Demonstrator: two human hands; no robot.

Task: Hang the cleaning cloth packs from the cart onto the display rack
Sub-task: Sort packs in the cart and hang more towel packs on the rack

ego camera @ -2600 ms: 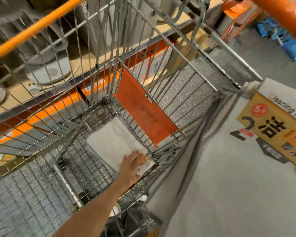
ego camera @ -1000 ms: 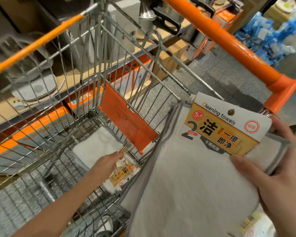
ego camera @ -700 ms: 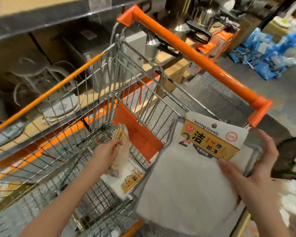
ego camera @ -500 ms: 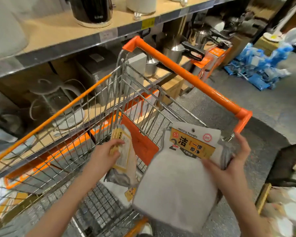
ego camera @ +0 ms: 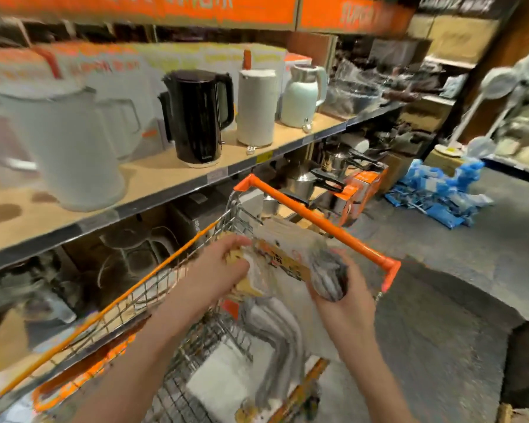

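Observation:
Both hands hold cleaning cloth packs together above the wire cart (ego camera: 153, 288). My left hand (ego camera: 223, 264) grips one pack (ego camera: 248, 288) by its yellow card header. My right hand (ego camera: 339, 297) grips the other grey-white pack (ego camera: 293, 261) at its right side; its orange-yellow label faces up. The two packs touch or overlap in the middle, blurred. Another white cloth pack (ego camera: 217, 377) lies on the cart floor below. No display rack shows in this view.
The cart's orange handle (ego camera: 318, 224) runs just behind the hands. To the left stands a shelf (ego camera: 165, 178) with several kettles, a black one (ego camera: 199, 117) in the middle. Blue packages (ego camera: 437, 190) lie on the grey floor at right.
My left hand lifted a pack out of the cart and brought it up against the pack in my right hand. My view rose from the cart floor to the shelves.

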